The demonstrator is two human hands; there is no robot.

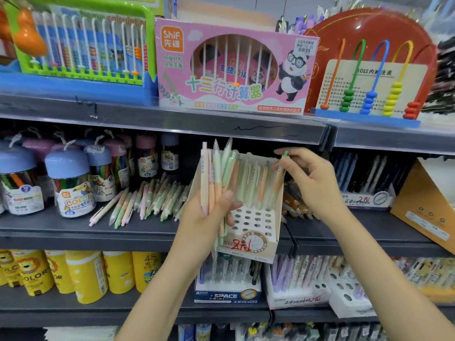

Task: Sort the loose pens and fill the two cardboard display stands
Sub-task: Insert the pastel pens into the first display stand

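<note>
A cream cardboard display stand [256, 244] sits at the front edge of the middle shelf, its holed tiers bare at the front and several pastel pens standing in its back rows. My left hand [209, 217] grips a bundle of pastel pens [216, 173] upright in front of the stand's left side. My right hand [312, 178] pinches one orange-and-green pen [279, 178] at the stand's right back corner, tip down. A heap of loose pastel pens [147, 200] lies on the shelf left of the stand.
Blue-lidded jars of colour pens [71, 183] stand at the shelf's left. A brown carton [426, 207] and a boxed pen display [366, 193] stand to the right. Boxed abacuses [234, 67] fill the shelf above; more pen stands [226, 279] sit on the shelf below.
</note>
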